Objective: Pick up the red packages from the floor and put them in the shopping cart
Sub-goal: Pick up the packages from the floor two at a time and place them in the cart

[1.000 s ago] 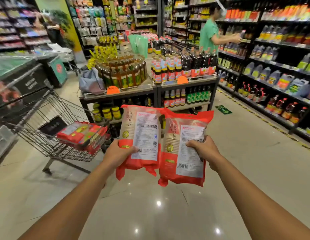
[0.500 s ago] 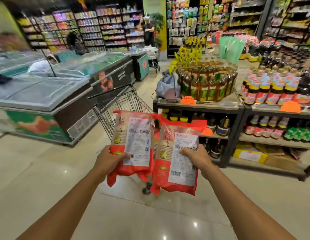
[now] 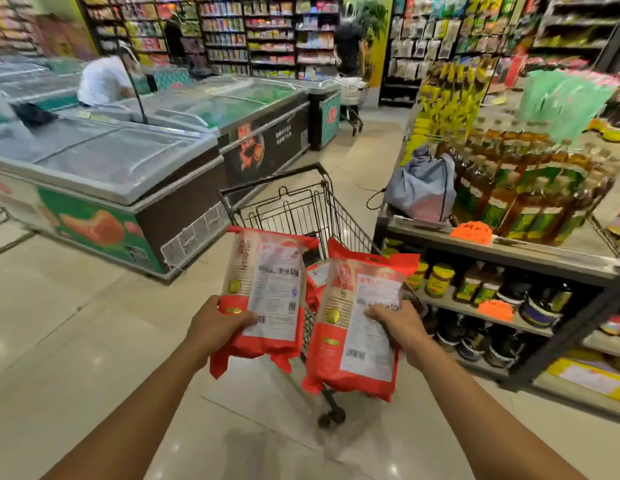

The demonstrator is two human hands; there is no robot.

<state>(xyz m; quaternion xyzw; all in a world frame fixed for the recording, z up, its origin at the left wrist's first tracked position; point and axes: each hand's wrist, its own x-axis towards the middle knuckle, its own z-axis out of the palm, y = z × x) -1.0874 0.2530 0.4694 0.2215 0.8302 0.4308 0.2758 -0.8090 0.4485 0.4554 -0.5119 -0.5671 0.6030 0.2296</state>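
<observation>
Red packages (image 3: 267, 292) are in both our hands, held up in the air in front of us, above the near end of the shopping cart (image 3: 301, 206). Our left hand (image 3: 218, 323) grips the left package (image 3: 263, 271) at its lower left edge, thumb curled across the front. Our right hand (image 3: 398, 323) grips the right package (image 3: 357, 355) at its lower right side, thumb pressed on the white label.

Both packages stand with the long axis roughly upright, each leaning a little to the right at the top. The red sealed ends point up and away from us, and the printed white labels face us. The two sit side by side with a narrow gap between them.

Through that gap we see more red packaging (image 3: 315, 275) lying in the wire basket of the cart. The cart stands on the pale tiled floor (image 3: 93, 323), between a chest freezer (image 3: 111, 161) on our left and a display shelf (image 3: 509, 251) on our right. That shelf carries bottles on top, jars below, and a grey bag (image 3: 422, 188) at its near corner.
</observation>
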